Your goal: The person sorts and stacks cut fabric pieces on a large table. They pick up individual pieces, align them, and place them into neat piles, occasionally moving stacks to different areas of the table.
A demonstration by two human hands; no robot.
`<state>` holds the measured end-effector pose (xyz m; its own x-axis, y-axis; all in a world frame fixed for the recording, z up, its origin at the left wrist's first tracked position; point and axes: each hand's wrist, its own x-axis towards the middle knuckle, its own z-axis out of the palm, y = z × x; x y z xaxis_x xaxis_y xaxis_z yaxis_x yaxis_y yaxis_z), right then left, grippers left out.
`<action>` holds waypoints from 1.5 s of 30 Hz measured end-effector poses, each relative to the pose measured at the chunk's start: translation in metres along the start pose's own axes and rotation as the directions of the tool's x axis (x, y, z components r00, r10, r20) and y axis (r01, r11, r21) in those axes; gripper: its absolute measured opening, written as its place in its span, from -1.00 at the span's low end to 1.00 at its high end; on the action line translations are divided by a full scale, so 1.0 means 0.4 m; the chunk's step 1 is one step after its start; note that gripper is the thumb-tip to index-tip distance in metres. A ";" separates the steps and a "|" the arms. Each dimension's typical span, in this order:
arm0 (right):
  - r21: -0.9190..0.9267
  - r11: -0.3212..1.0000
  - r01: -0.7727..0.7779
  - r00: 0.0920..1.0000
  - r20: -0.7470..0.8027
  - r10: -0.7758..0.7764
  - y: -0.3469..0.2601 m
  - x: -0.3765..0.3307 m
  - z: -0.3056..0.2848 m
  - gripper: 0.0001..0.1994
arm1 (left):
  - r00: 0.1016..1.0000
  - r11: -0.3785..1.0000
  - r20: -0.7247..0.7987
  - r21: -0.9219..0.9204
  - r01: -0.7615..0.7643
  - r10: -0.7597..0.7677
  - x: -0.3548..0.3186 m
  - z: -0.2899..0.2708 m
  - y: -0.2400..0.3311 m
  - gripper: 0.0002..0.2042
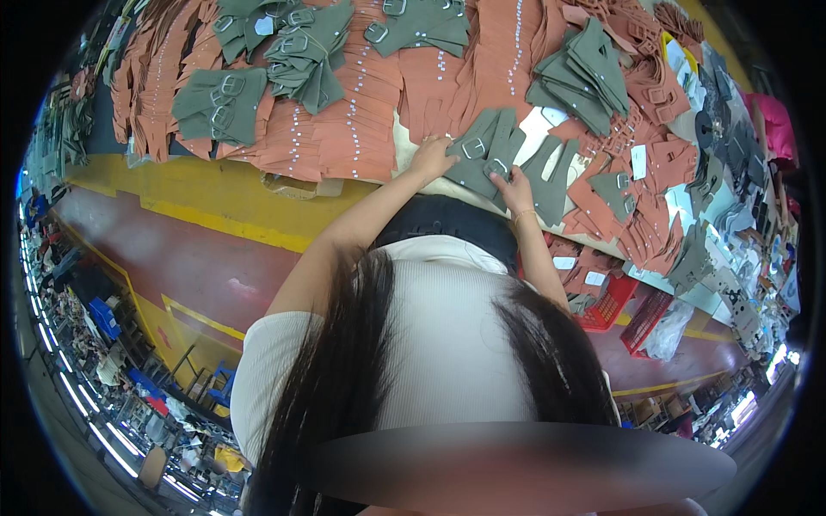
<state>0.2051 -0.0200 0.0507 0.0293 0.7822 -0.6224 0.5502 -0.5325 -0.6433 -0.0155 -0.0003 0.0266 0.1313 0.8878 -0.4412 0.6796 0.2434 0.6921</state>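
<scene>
A factory workshop, shown by the counter [403, 150] heaped with repeated flat cut parts: thick rows of rust-orange pieces [357, 116] and stacks of dark green buckled pieces [470, 171]. Around the counter, the floor [194, 236] is painted dark red with broad yellow lanes, and red plastic crates [609, 303] sit near its edge. Well away from the counter, long strip lights [110, 445] run in rows beside crowded work areas.

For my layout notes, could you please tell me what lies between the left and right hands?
The head view shows dark green buckled pieces between the left hand and the right hand.
</scene>
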 end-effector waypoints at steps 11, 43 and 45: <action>0.396 0.909 0.129 0.859 0.414 -0.302 -0.295 -0.077 -0.125 -0.66 | 0.743 0.363 0.629 -0.763 0.535 0.227 -0.077 -0.219 0.017 -0.30; 0.506 0.813 0.287 0.872 0.213 -0.441 -0.540 0.192 0.033 -0.81 | 0.955 -0.049 0.297 -0.954 0.297 -0.003 0.090 -0.299 -0.070 -0.29; 0.410 0.904 0.121 0.935 0.259 -0.242 -0.474 0.224 0.070 -0.81 | 0.952 -0.110 0.306 -0.947 0.303 -0.005 0.078 -0.300 -0.064 -0.32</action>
<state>0.0802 0.1420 0.1043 -0.3217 0.7768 -0.5414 0.1586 -0.5195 -0.8396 -0.1154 0.0681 0.0635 0.3418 0.7246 -0.5984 -0.7182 0.6121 0.3309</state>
